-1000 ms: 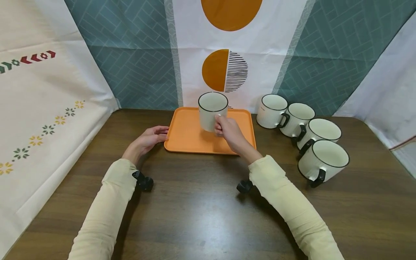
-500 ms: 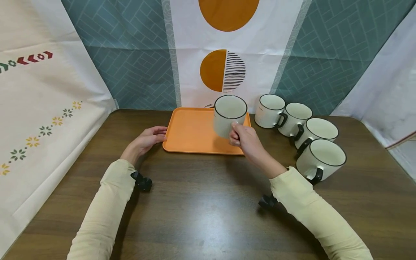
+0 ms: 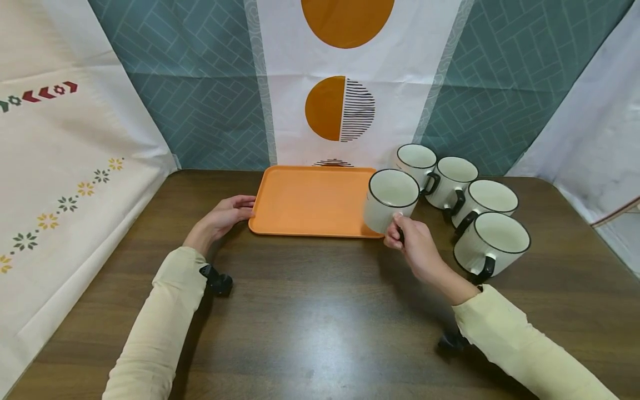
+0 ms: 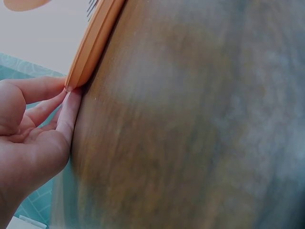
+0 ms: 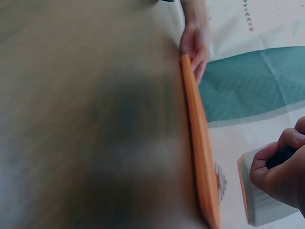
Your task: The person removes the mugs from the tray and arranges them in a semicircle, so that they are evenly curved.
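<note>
My right hand [image 3: 412,244] grips a white mug [image 3: 390,203] with a black rim by its black handle, mostly hidden in the fingers. The mug is upright and overlaps the right end of an orange tray [image 3: 310,203] in the head view. In the right wrist view the mug [image 5: 269,205] hangs clear of the tray's rim [image 5: 202,148]. My left hand [image 3: 222,219] touches the tray's left edge. In the left wrist view the left hand [image 4: 35,124] has its thumb and forefinger tips against the tray's corner [image 4: 88,57], with the fingers fairly straight.
Several similar mugs [image 3: 500,233] stand in a slanting row at the right of the brown table [image 3: 300,311], their black handles toward the front. A teal and white cloth [image 3: 200,83] hangs behind, and white cloths flank both sides.
The right hand has carried the mug from above the middle of the tray to its right end and slightly nearer. The left hand has stayed at the tray's left edge.
</note>
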A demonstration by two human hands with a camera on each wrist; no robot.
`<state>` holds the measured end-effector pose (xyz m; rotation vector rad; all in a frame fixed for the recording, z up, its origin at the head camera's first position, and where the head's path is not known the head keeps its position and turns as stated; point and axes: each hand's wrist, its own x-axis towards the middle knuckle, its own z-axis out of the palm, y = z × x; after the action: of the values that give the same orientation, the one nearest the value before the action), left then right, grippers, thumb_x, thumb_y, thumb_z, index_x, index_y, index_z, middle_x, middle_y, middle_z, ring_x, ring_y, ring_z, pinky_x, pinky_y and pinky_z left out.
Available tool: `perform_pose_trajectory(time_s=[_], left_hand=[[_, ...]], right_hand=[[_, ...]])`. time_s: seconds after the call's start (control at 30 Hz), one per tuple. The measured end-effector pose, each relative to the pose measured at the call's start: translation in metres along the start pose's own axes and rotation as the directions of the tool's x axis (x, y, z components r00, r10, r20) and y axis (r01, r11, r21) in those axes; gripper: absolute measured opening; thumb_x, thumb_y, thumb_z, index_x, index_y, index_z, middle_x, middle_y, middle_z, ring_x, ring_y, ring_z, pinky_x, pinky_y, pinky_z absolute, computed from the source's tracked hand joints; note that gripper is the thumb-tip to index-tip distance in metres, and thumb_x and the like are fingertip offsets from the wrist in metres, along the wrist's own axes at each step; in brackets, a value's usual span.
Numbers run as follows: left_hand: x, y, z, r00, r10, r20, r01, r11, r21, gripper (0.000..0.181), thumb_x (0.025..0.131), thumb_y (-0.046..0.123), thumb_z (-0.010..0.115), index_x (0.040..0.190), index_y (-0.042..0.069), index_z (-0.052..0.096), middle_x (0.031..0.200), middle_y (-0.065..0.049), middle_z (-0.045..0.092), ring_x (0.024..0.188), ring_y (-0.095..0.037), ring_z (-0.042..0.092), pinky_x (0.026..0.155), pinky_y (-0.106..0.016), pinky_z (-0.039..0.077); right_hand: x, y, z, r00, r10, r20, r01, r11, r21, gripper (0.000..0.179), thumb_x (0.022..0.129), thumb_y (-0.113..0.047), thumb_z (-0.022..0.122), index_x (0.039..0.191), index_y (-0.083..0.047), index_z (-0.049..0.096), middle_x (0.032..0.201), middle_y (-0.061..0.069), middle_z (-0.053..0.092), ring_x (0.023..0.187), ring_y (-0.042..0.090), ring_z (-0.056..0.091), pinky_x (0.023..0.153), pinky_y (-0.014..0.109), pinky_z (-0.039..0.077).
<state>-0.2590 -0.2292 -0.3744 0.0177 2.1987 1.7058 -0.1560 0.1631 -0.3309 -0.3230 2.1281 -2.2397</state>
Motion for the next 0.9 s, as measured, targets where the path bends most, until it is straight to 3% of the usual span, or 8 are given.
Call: perform_pose_trajectory(time_s=[0.33,0.53,0.9], left_hand=[[0.002,-0.001,-0.001,1.000,0.007,0.007,-0.007,1.000,-0.015,0.055,0.096,-0.004,0.050,0.146,-0.009,0.026,0.143,-0.026,0.034,0.122,-0.030,0.042,0.109,-0.041,0.032],[0.003,-0.001,-0.002,1.000,0.009,0.013,-0.009,1.000,-0.023,0.054,0.097,-0.004,0.049,0.146,-0.009,0.026,0.143,-0.025,0.034,0.120,-0.028,0.044,0.107,-0.038,0.034],[0.002,-0.001,-0.002,1.000,-0.005,0.003,0.005,1.000,-0.007,0.055,0.097,-0.003,0.049,0.147,-0.007,0.025,0.144,-0.024,0.034,0.122,-0.028,0.044,0.106,-0.036,0.036]], right_hand=[[-0.023,0.014,-0.028,0.997,0.071,0.014,-0.069,0.991,-0.113,0.041,0.104,-0.018,0.030,0.067,-0.002,0.037,0.062,0.003,0.037,0.061,0.014,0.041,0.062,0.025,0.034],[-0.038,0.015,-0.040,0.998,0.031,0.063,-0.022,0.989,-0.143,0.045,0.106,-0.020,0.029,0.068,0.003,0.034,0.063,0.003,0.036,0.061,0.014,0.041,0.062,0.026,0.035],[-0.062,0.015,-0.058,0.990,-0.007,0.141,0.022,0.994,-0.106,0.047,0.107,-0.015,0.027,0.067,0.010,0.027,0.061,0.009,0.030,0.059,0.018,0.038,0.064,0.025,0.037]])
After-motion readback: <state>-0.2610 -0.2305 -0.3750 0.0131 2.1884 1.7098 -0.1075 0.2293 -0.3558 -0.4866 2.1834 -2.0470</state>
